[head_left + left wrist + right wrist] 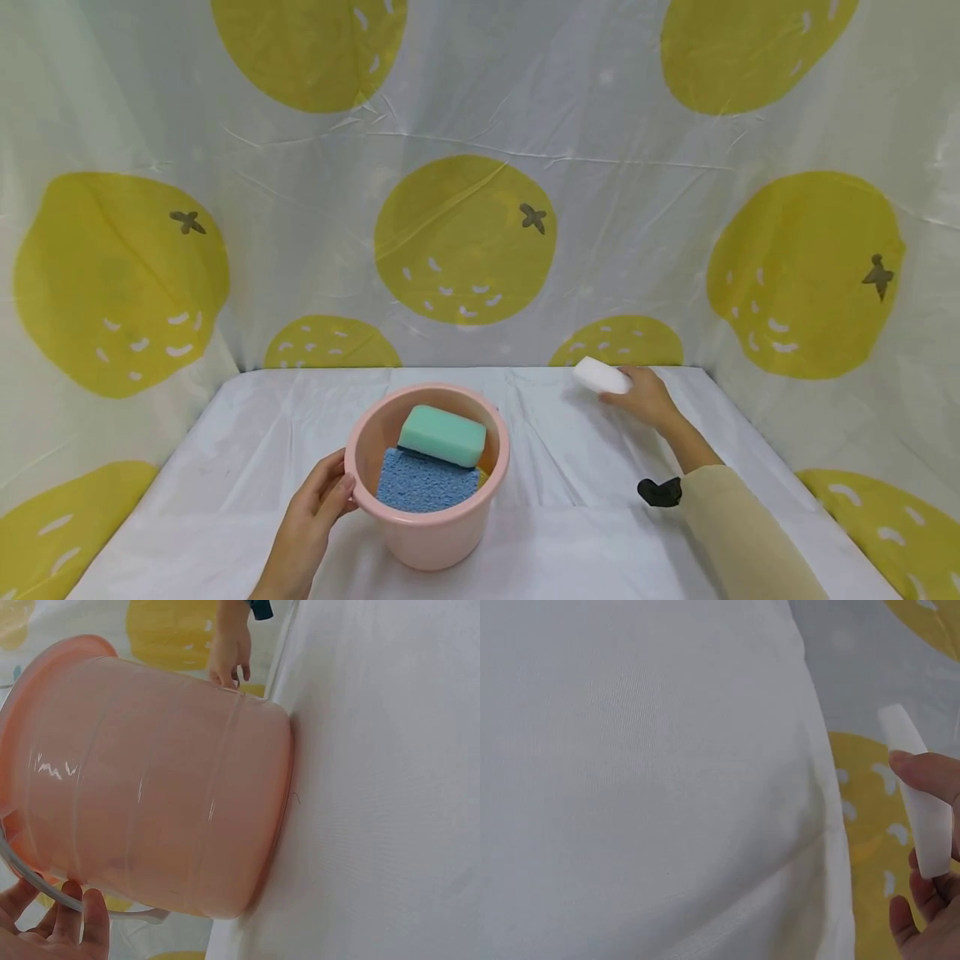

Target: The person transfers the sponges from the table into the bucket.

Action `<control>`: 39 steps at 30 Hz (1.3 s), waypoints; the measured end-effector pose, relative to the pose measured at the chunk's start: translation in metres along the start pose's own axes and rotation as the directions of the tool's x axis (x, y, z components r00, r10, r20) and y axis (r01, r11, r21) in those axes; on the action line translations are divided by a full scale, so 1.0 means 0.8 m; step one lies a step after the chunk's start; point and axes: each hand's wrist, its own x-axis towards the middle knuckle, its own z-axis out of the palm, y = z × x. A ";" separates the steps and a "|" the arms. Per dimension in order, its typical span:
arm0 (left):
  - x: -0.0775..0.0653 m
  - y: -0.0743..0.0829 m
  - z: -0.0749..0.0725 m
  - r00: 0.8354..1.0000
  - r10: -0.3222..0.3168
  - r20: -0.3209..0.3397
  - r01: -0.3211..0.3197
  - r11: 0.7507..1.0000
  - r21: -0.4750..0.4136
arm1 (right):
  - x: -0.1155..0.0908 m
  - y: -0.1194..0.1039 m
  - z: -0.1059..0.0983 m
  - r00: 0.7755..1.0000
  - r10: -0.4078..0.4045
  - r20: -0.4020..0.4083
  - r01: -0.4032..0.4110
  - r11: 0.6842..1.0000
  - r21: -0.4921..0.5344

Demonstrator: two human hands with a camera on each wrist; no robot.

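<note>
A pink plastic bucket (438, 537) stands upright on the white-covered table. Inside it, a mint-green sponge (442, 435) leans over a blue porous sponge (427, 481), and a bit of yellow shows beside them. My left hand (318, 500) grips the bucket's left rim, thumb at the edge; the left wrist view has its fingers (96, 919) by the grey handle (45, 889). Toward the table's back right, my right hand (647, 398) pinches a white block-shaped sponge (602, 376) between thumb and fingers. Seen edge-on in the right wrist view, the white sponge (919, 802) is held up.
White cloth (570, 500) with creases covers the table. Behind and at both sides hangs a pale curtain (615, 250) printed with big yellow fruits. A black strap end (660, 492) sticks out from the right sleeve (742, 533).
</note>
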 end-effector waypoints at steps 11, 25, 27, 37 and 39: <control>0.000 -0.001 0.001 1.000 -0.008 -0.001 0.008 1.000 -0.001 | -0.002 -0.024 -0.009 0.998 -0.058 0.037 0.058 0.998 -0.001; 0.001 0.001 0.000 1.000 -0.014 0.003 0.014 1.000 -0.001 | -0.010 -0.105 -0.022 0.981 -0.182 0.062 0.180 0.983 0.047; 0.001 0.001 0.000 1.000 -0.010 0.001 0.010 1.000 0.000 | -0.014 -0.120 -0.024 0.974 -0.214 0.069 0.210 0.976 0.062; 0.000 -0.001 0.000 1.000 -0.006 0.000 0.006 1.000 -0.002 | -0.032 -0.180 -0.026 0.924 -0.370 0.101 0.359 0.927 0.107; -0.001 -0.002 0.000 1.000 -0.009 -0.001 0.009 1.000 -0.001 | -0.035 -0.189 -0.026 0.912 -0.396 0.102 0.386 0.916 0.110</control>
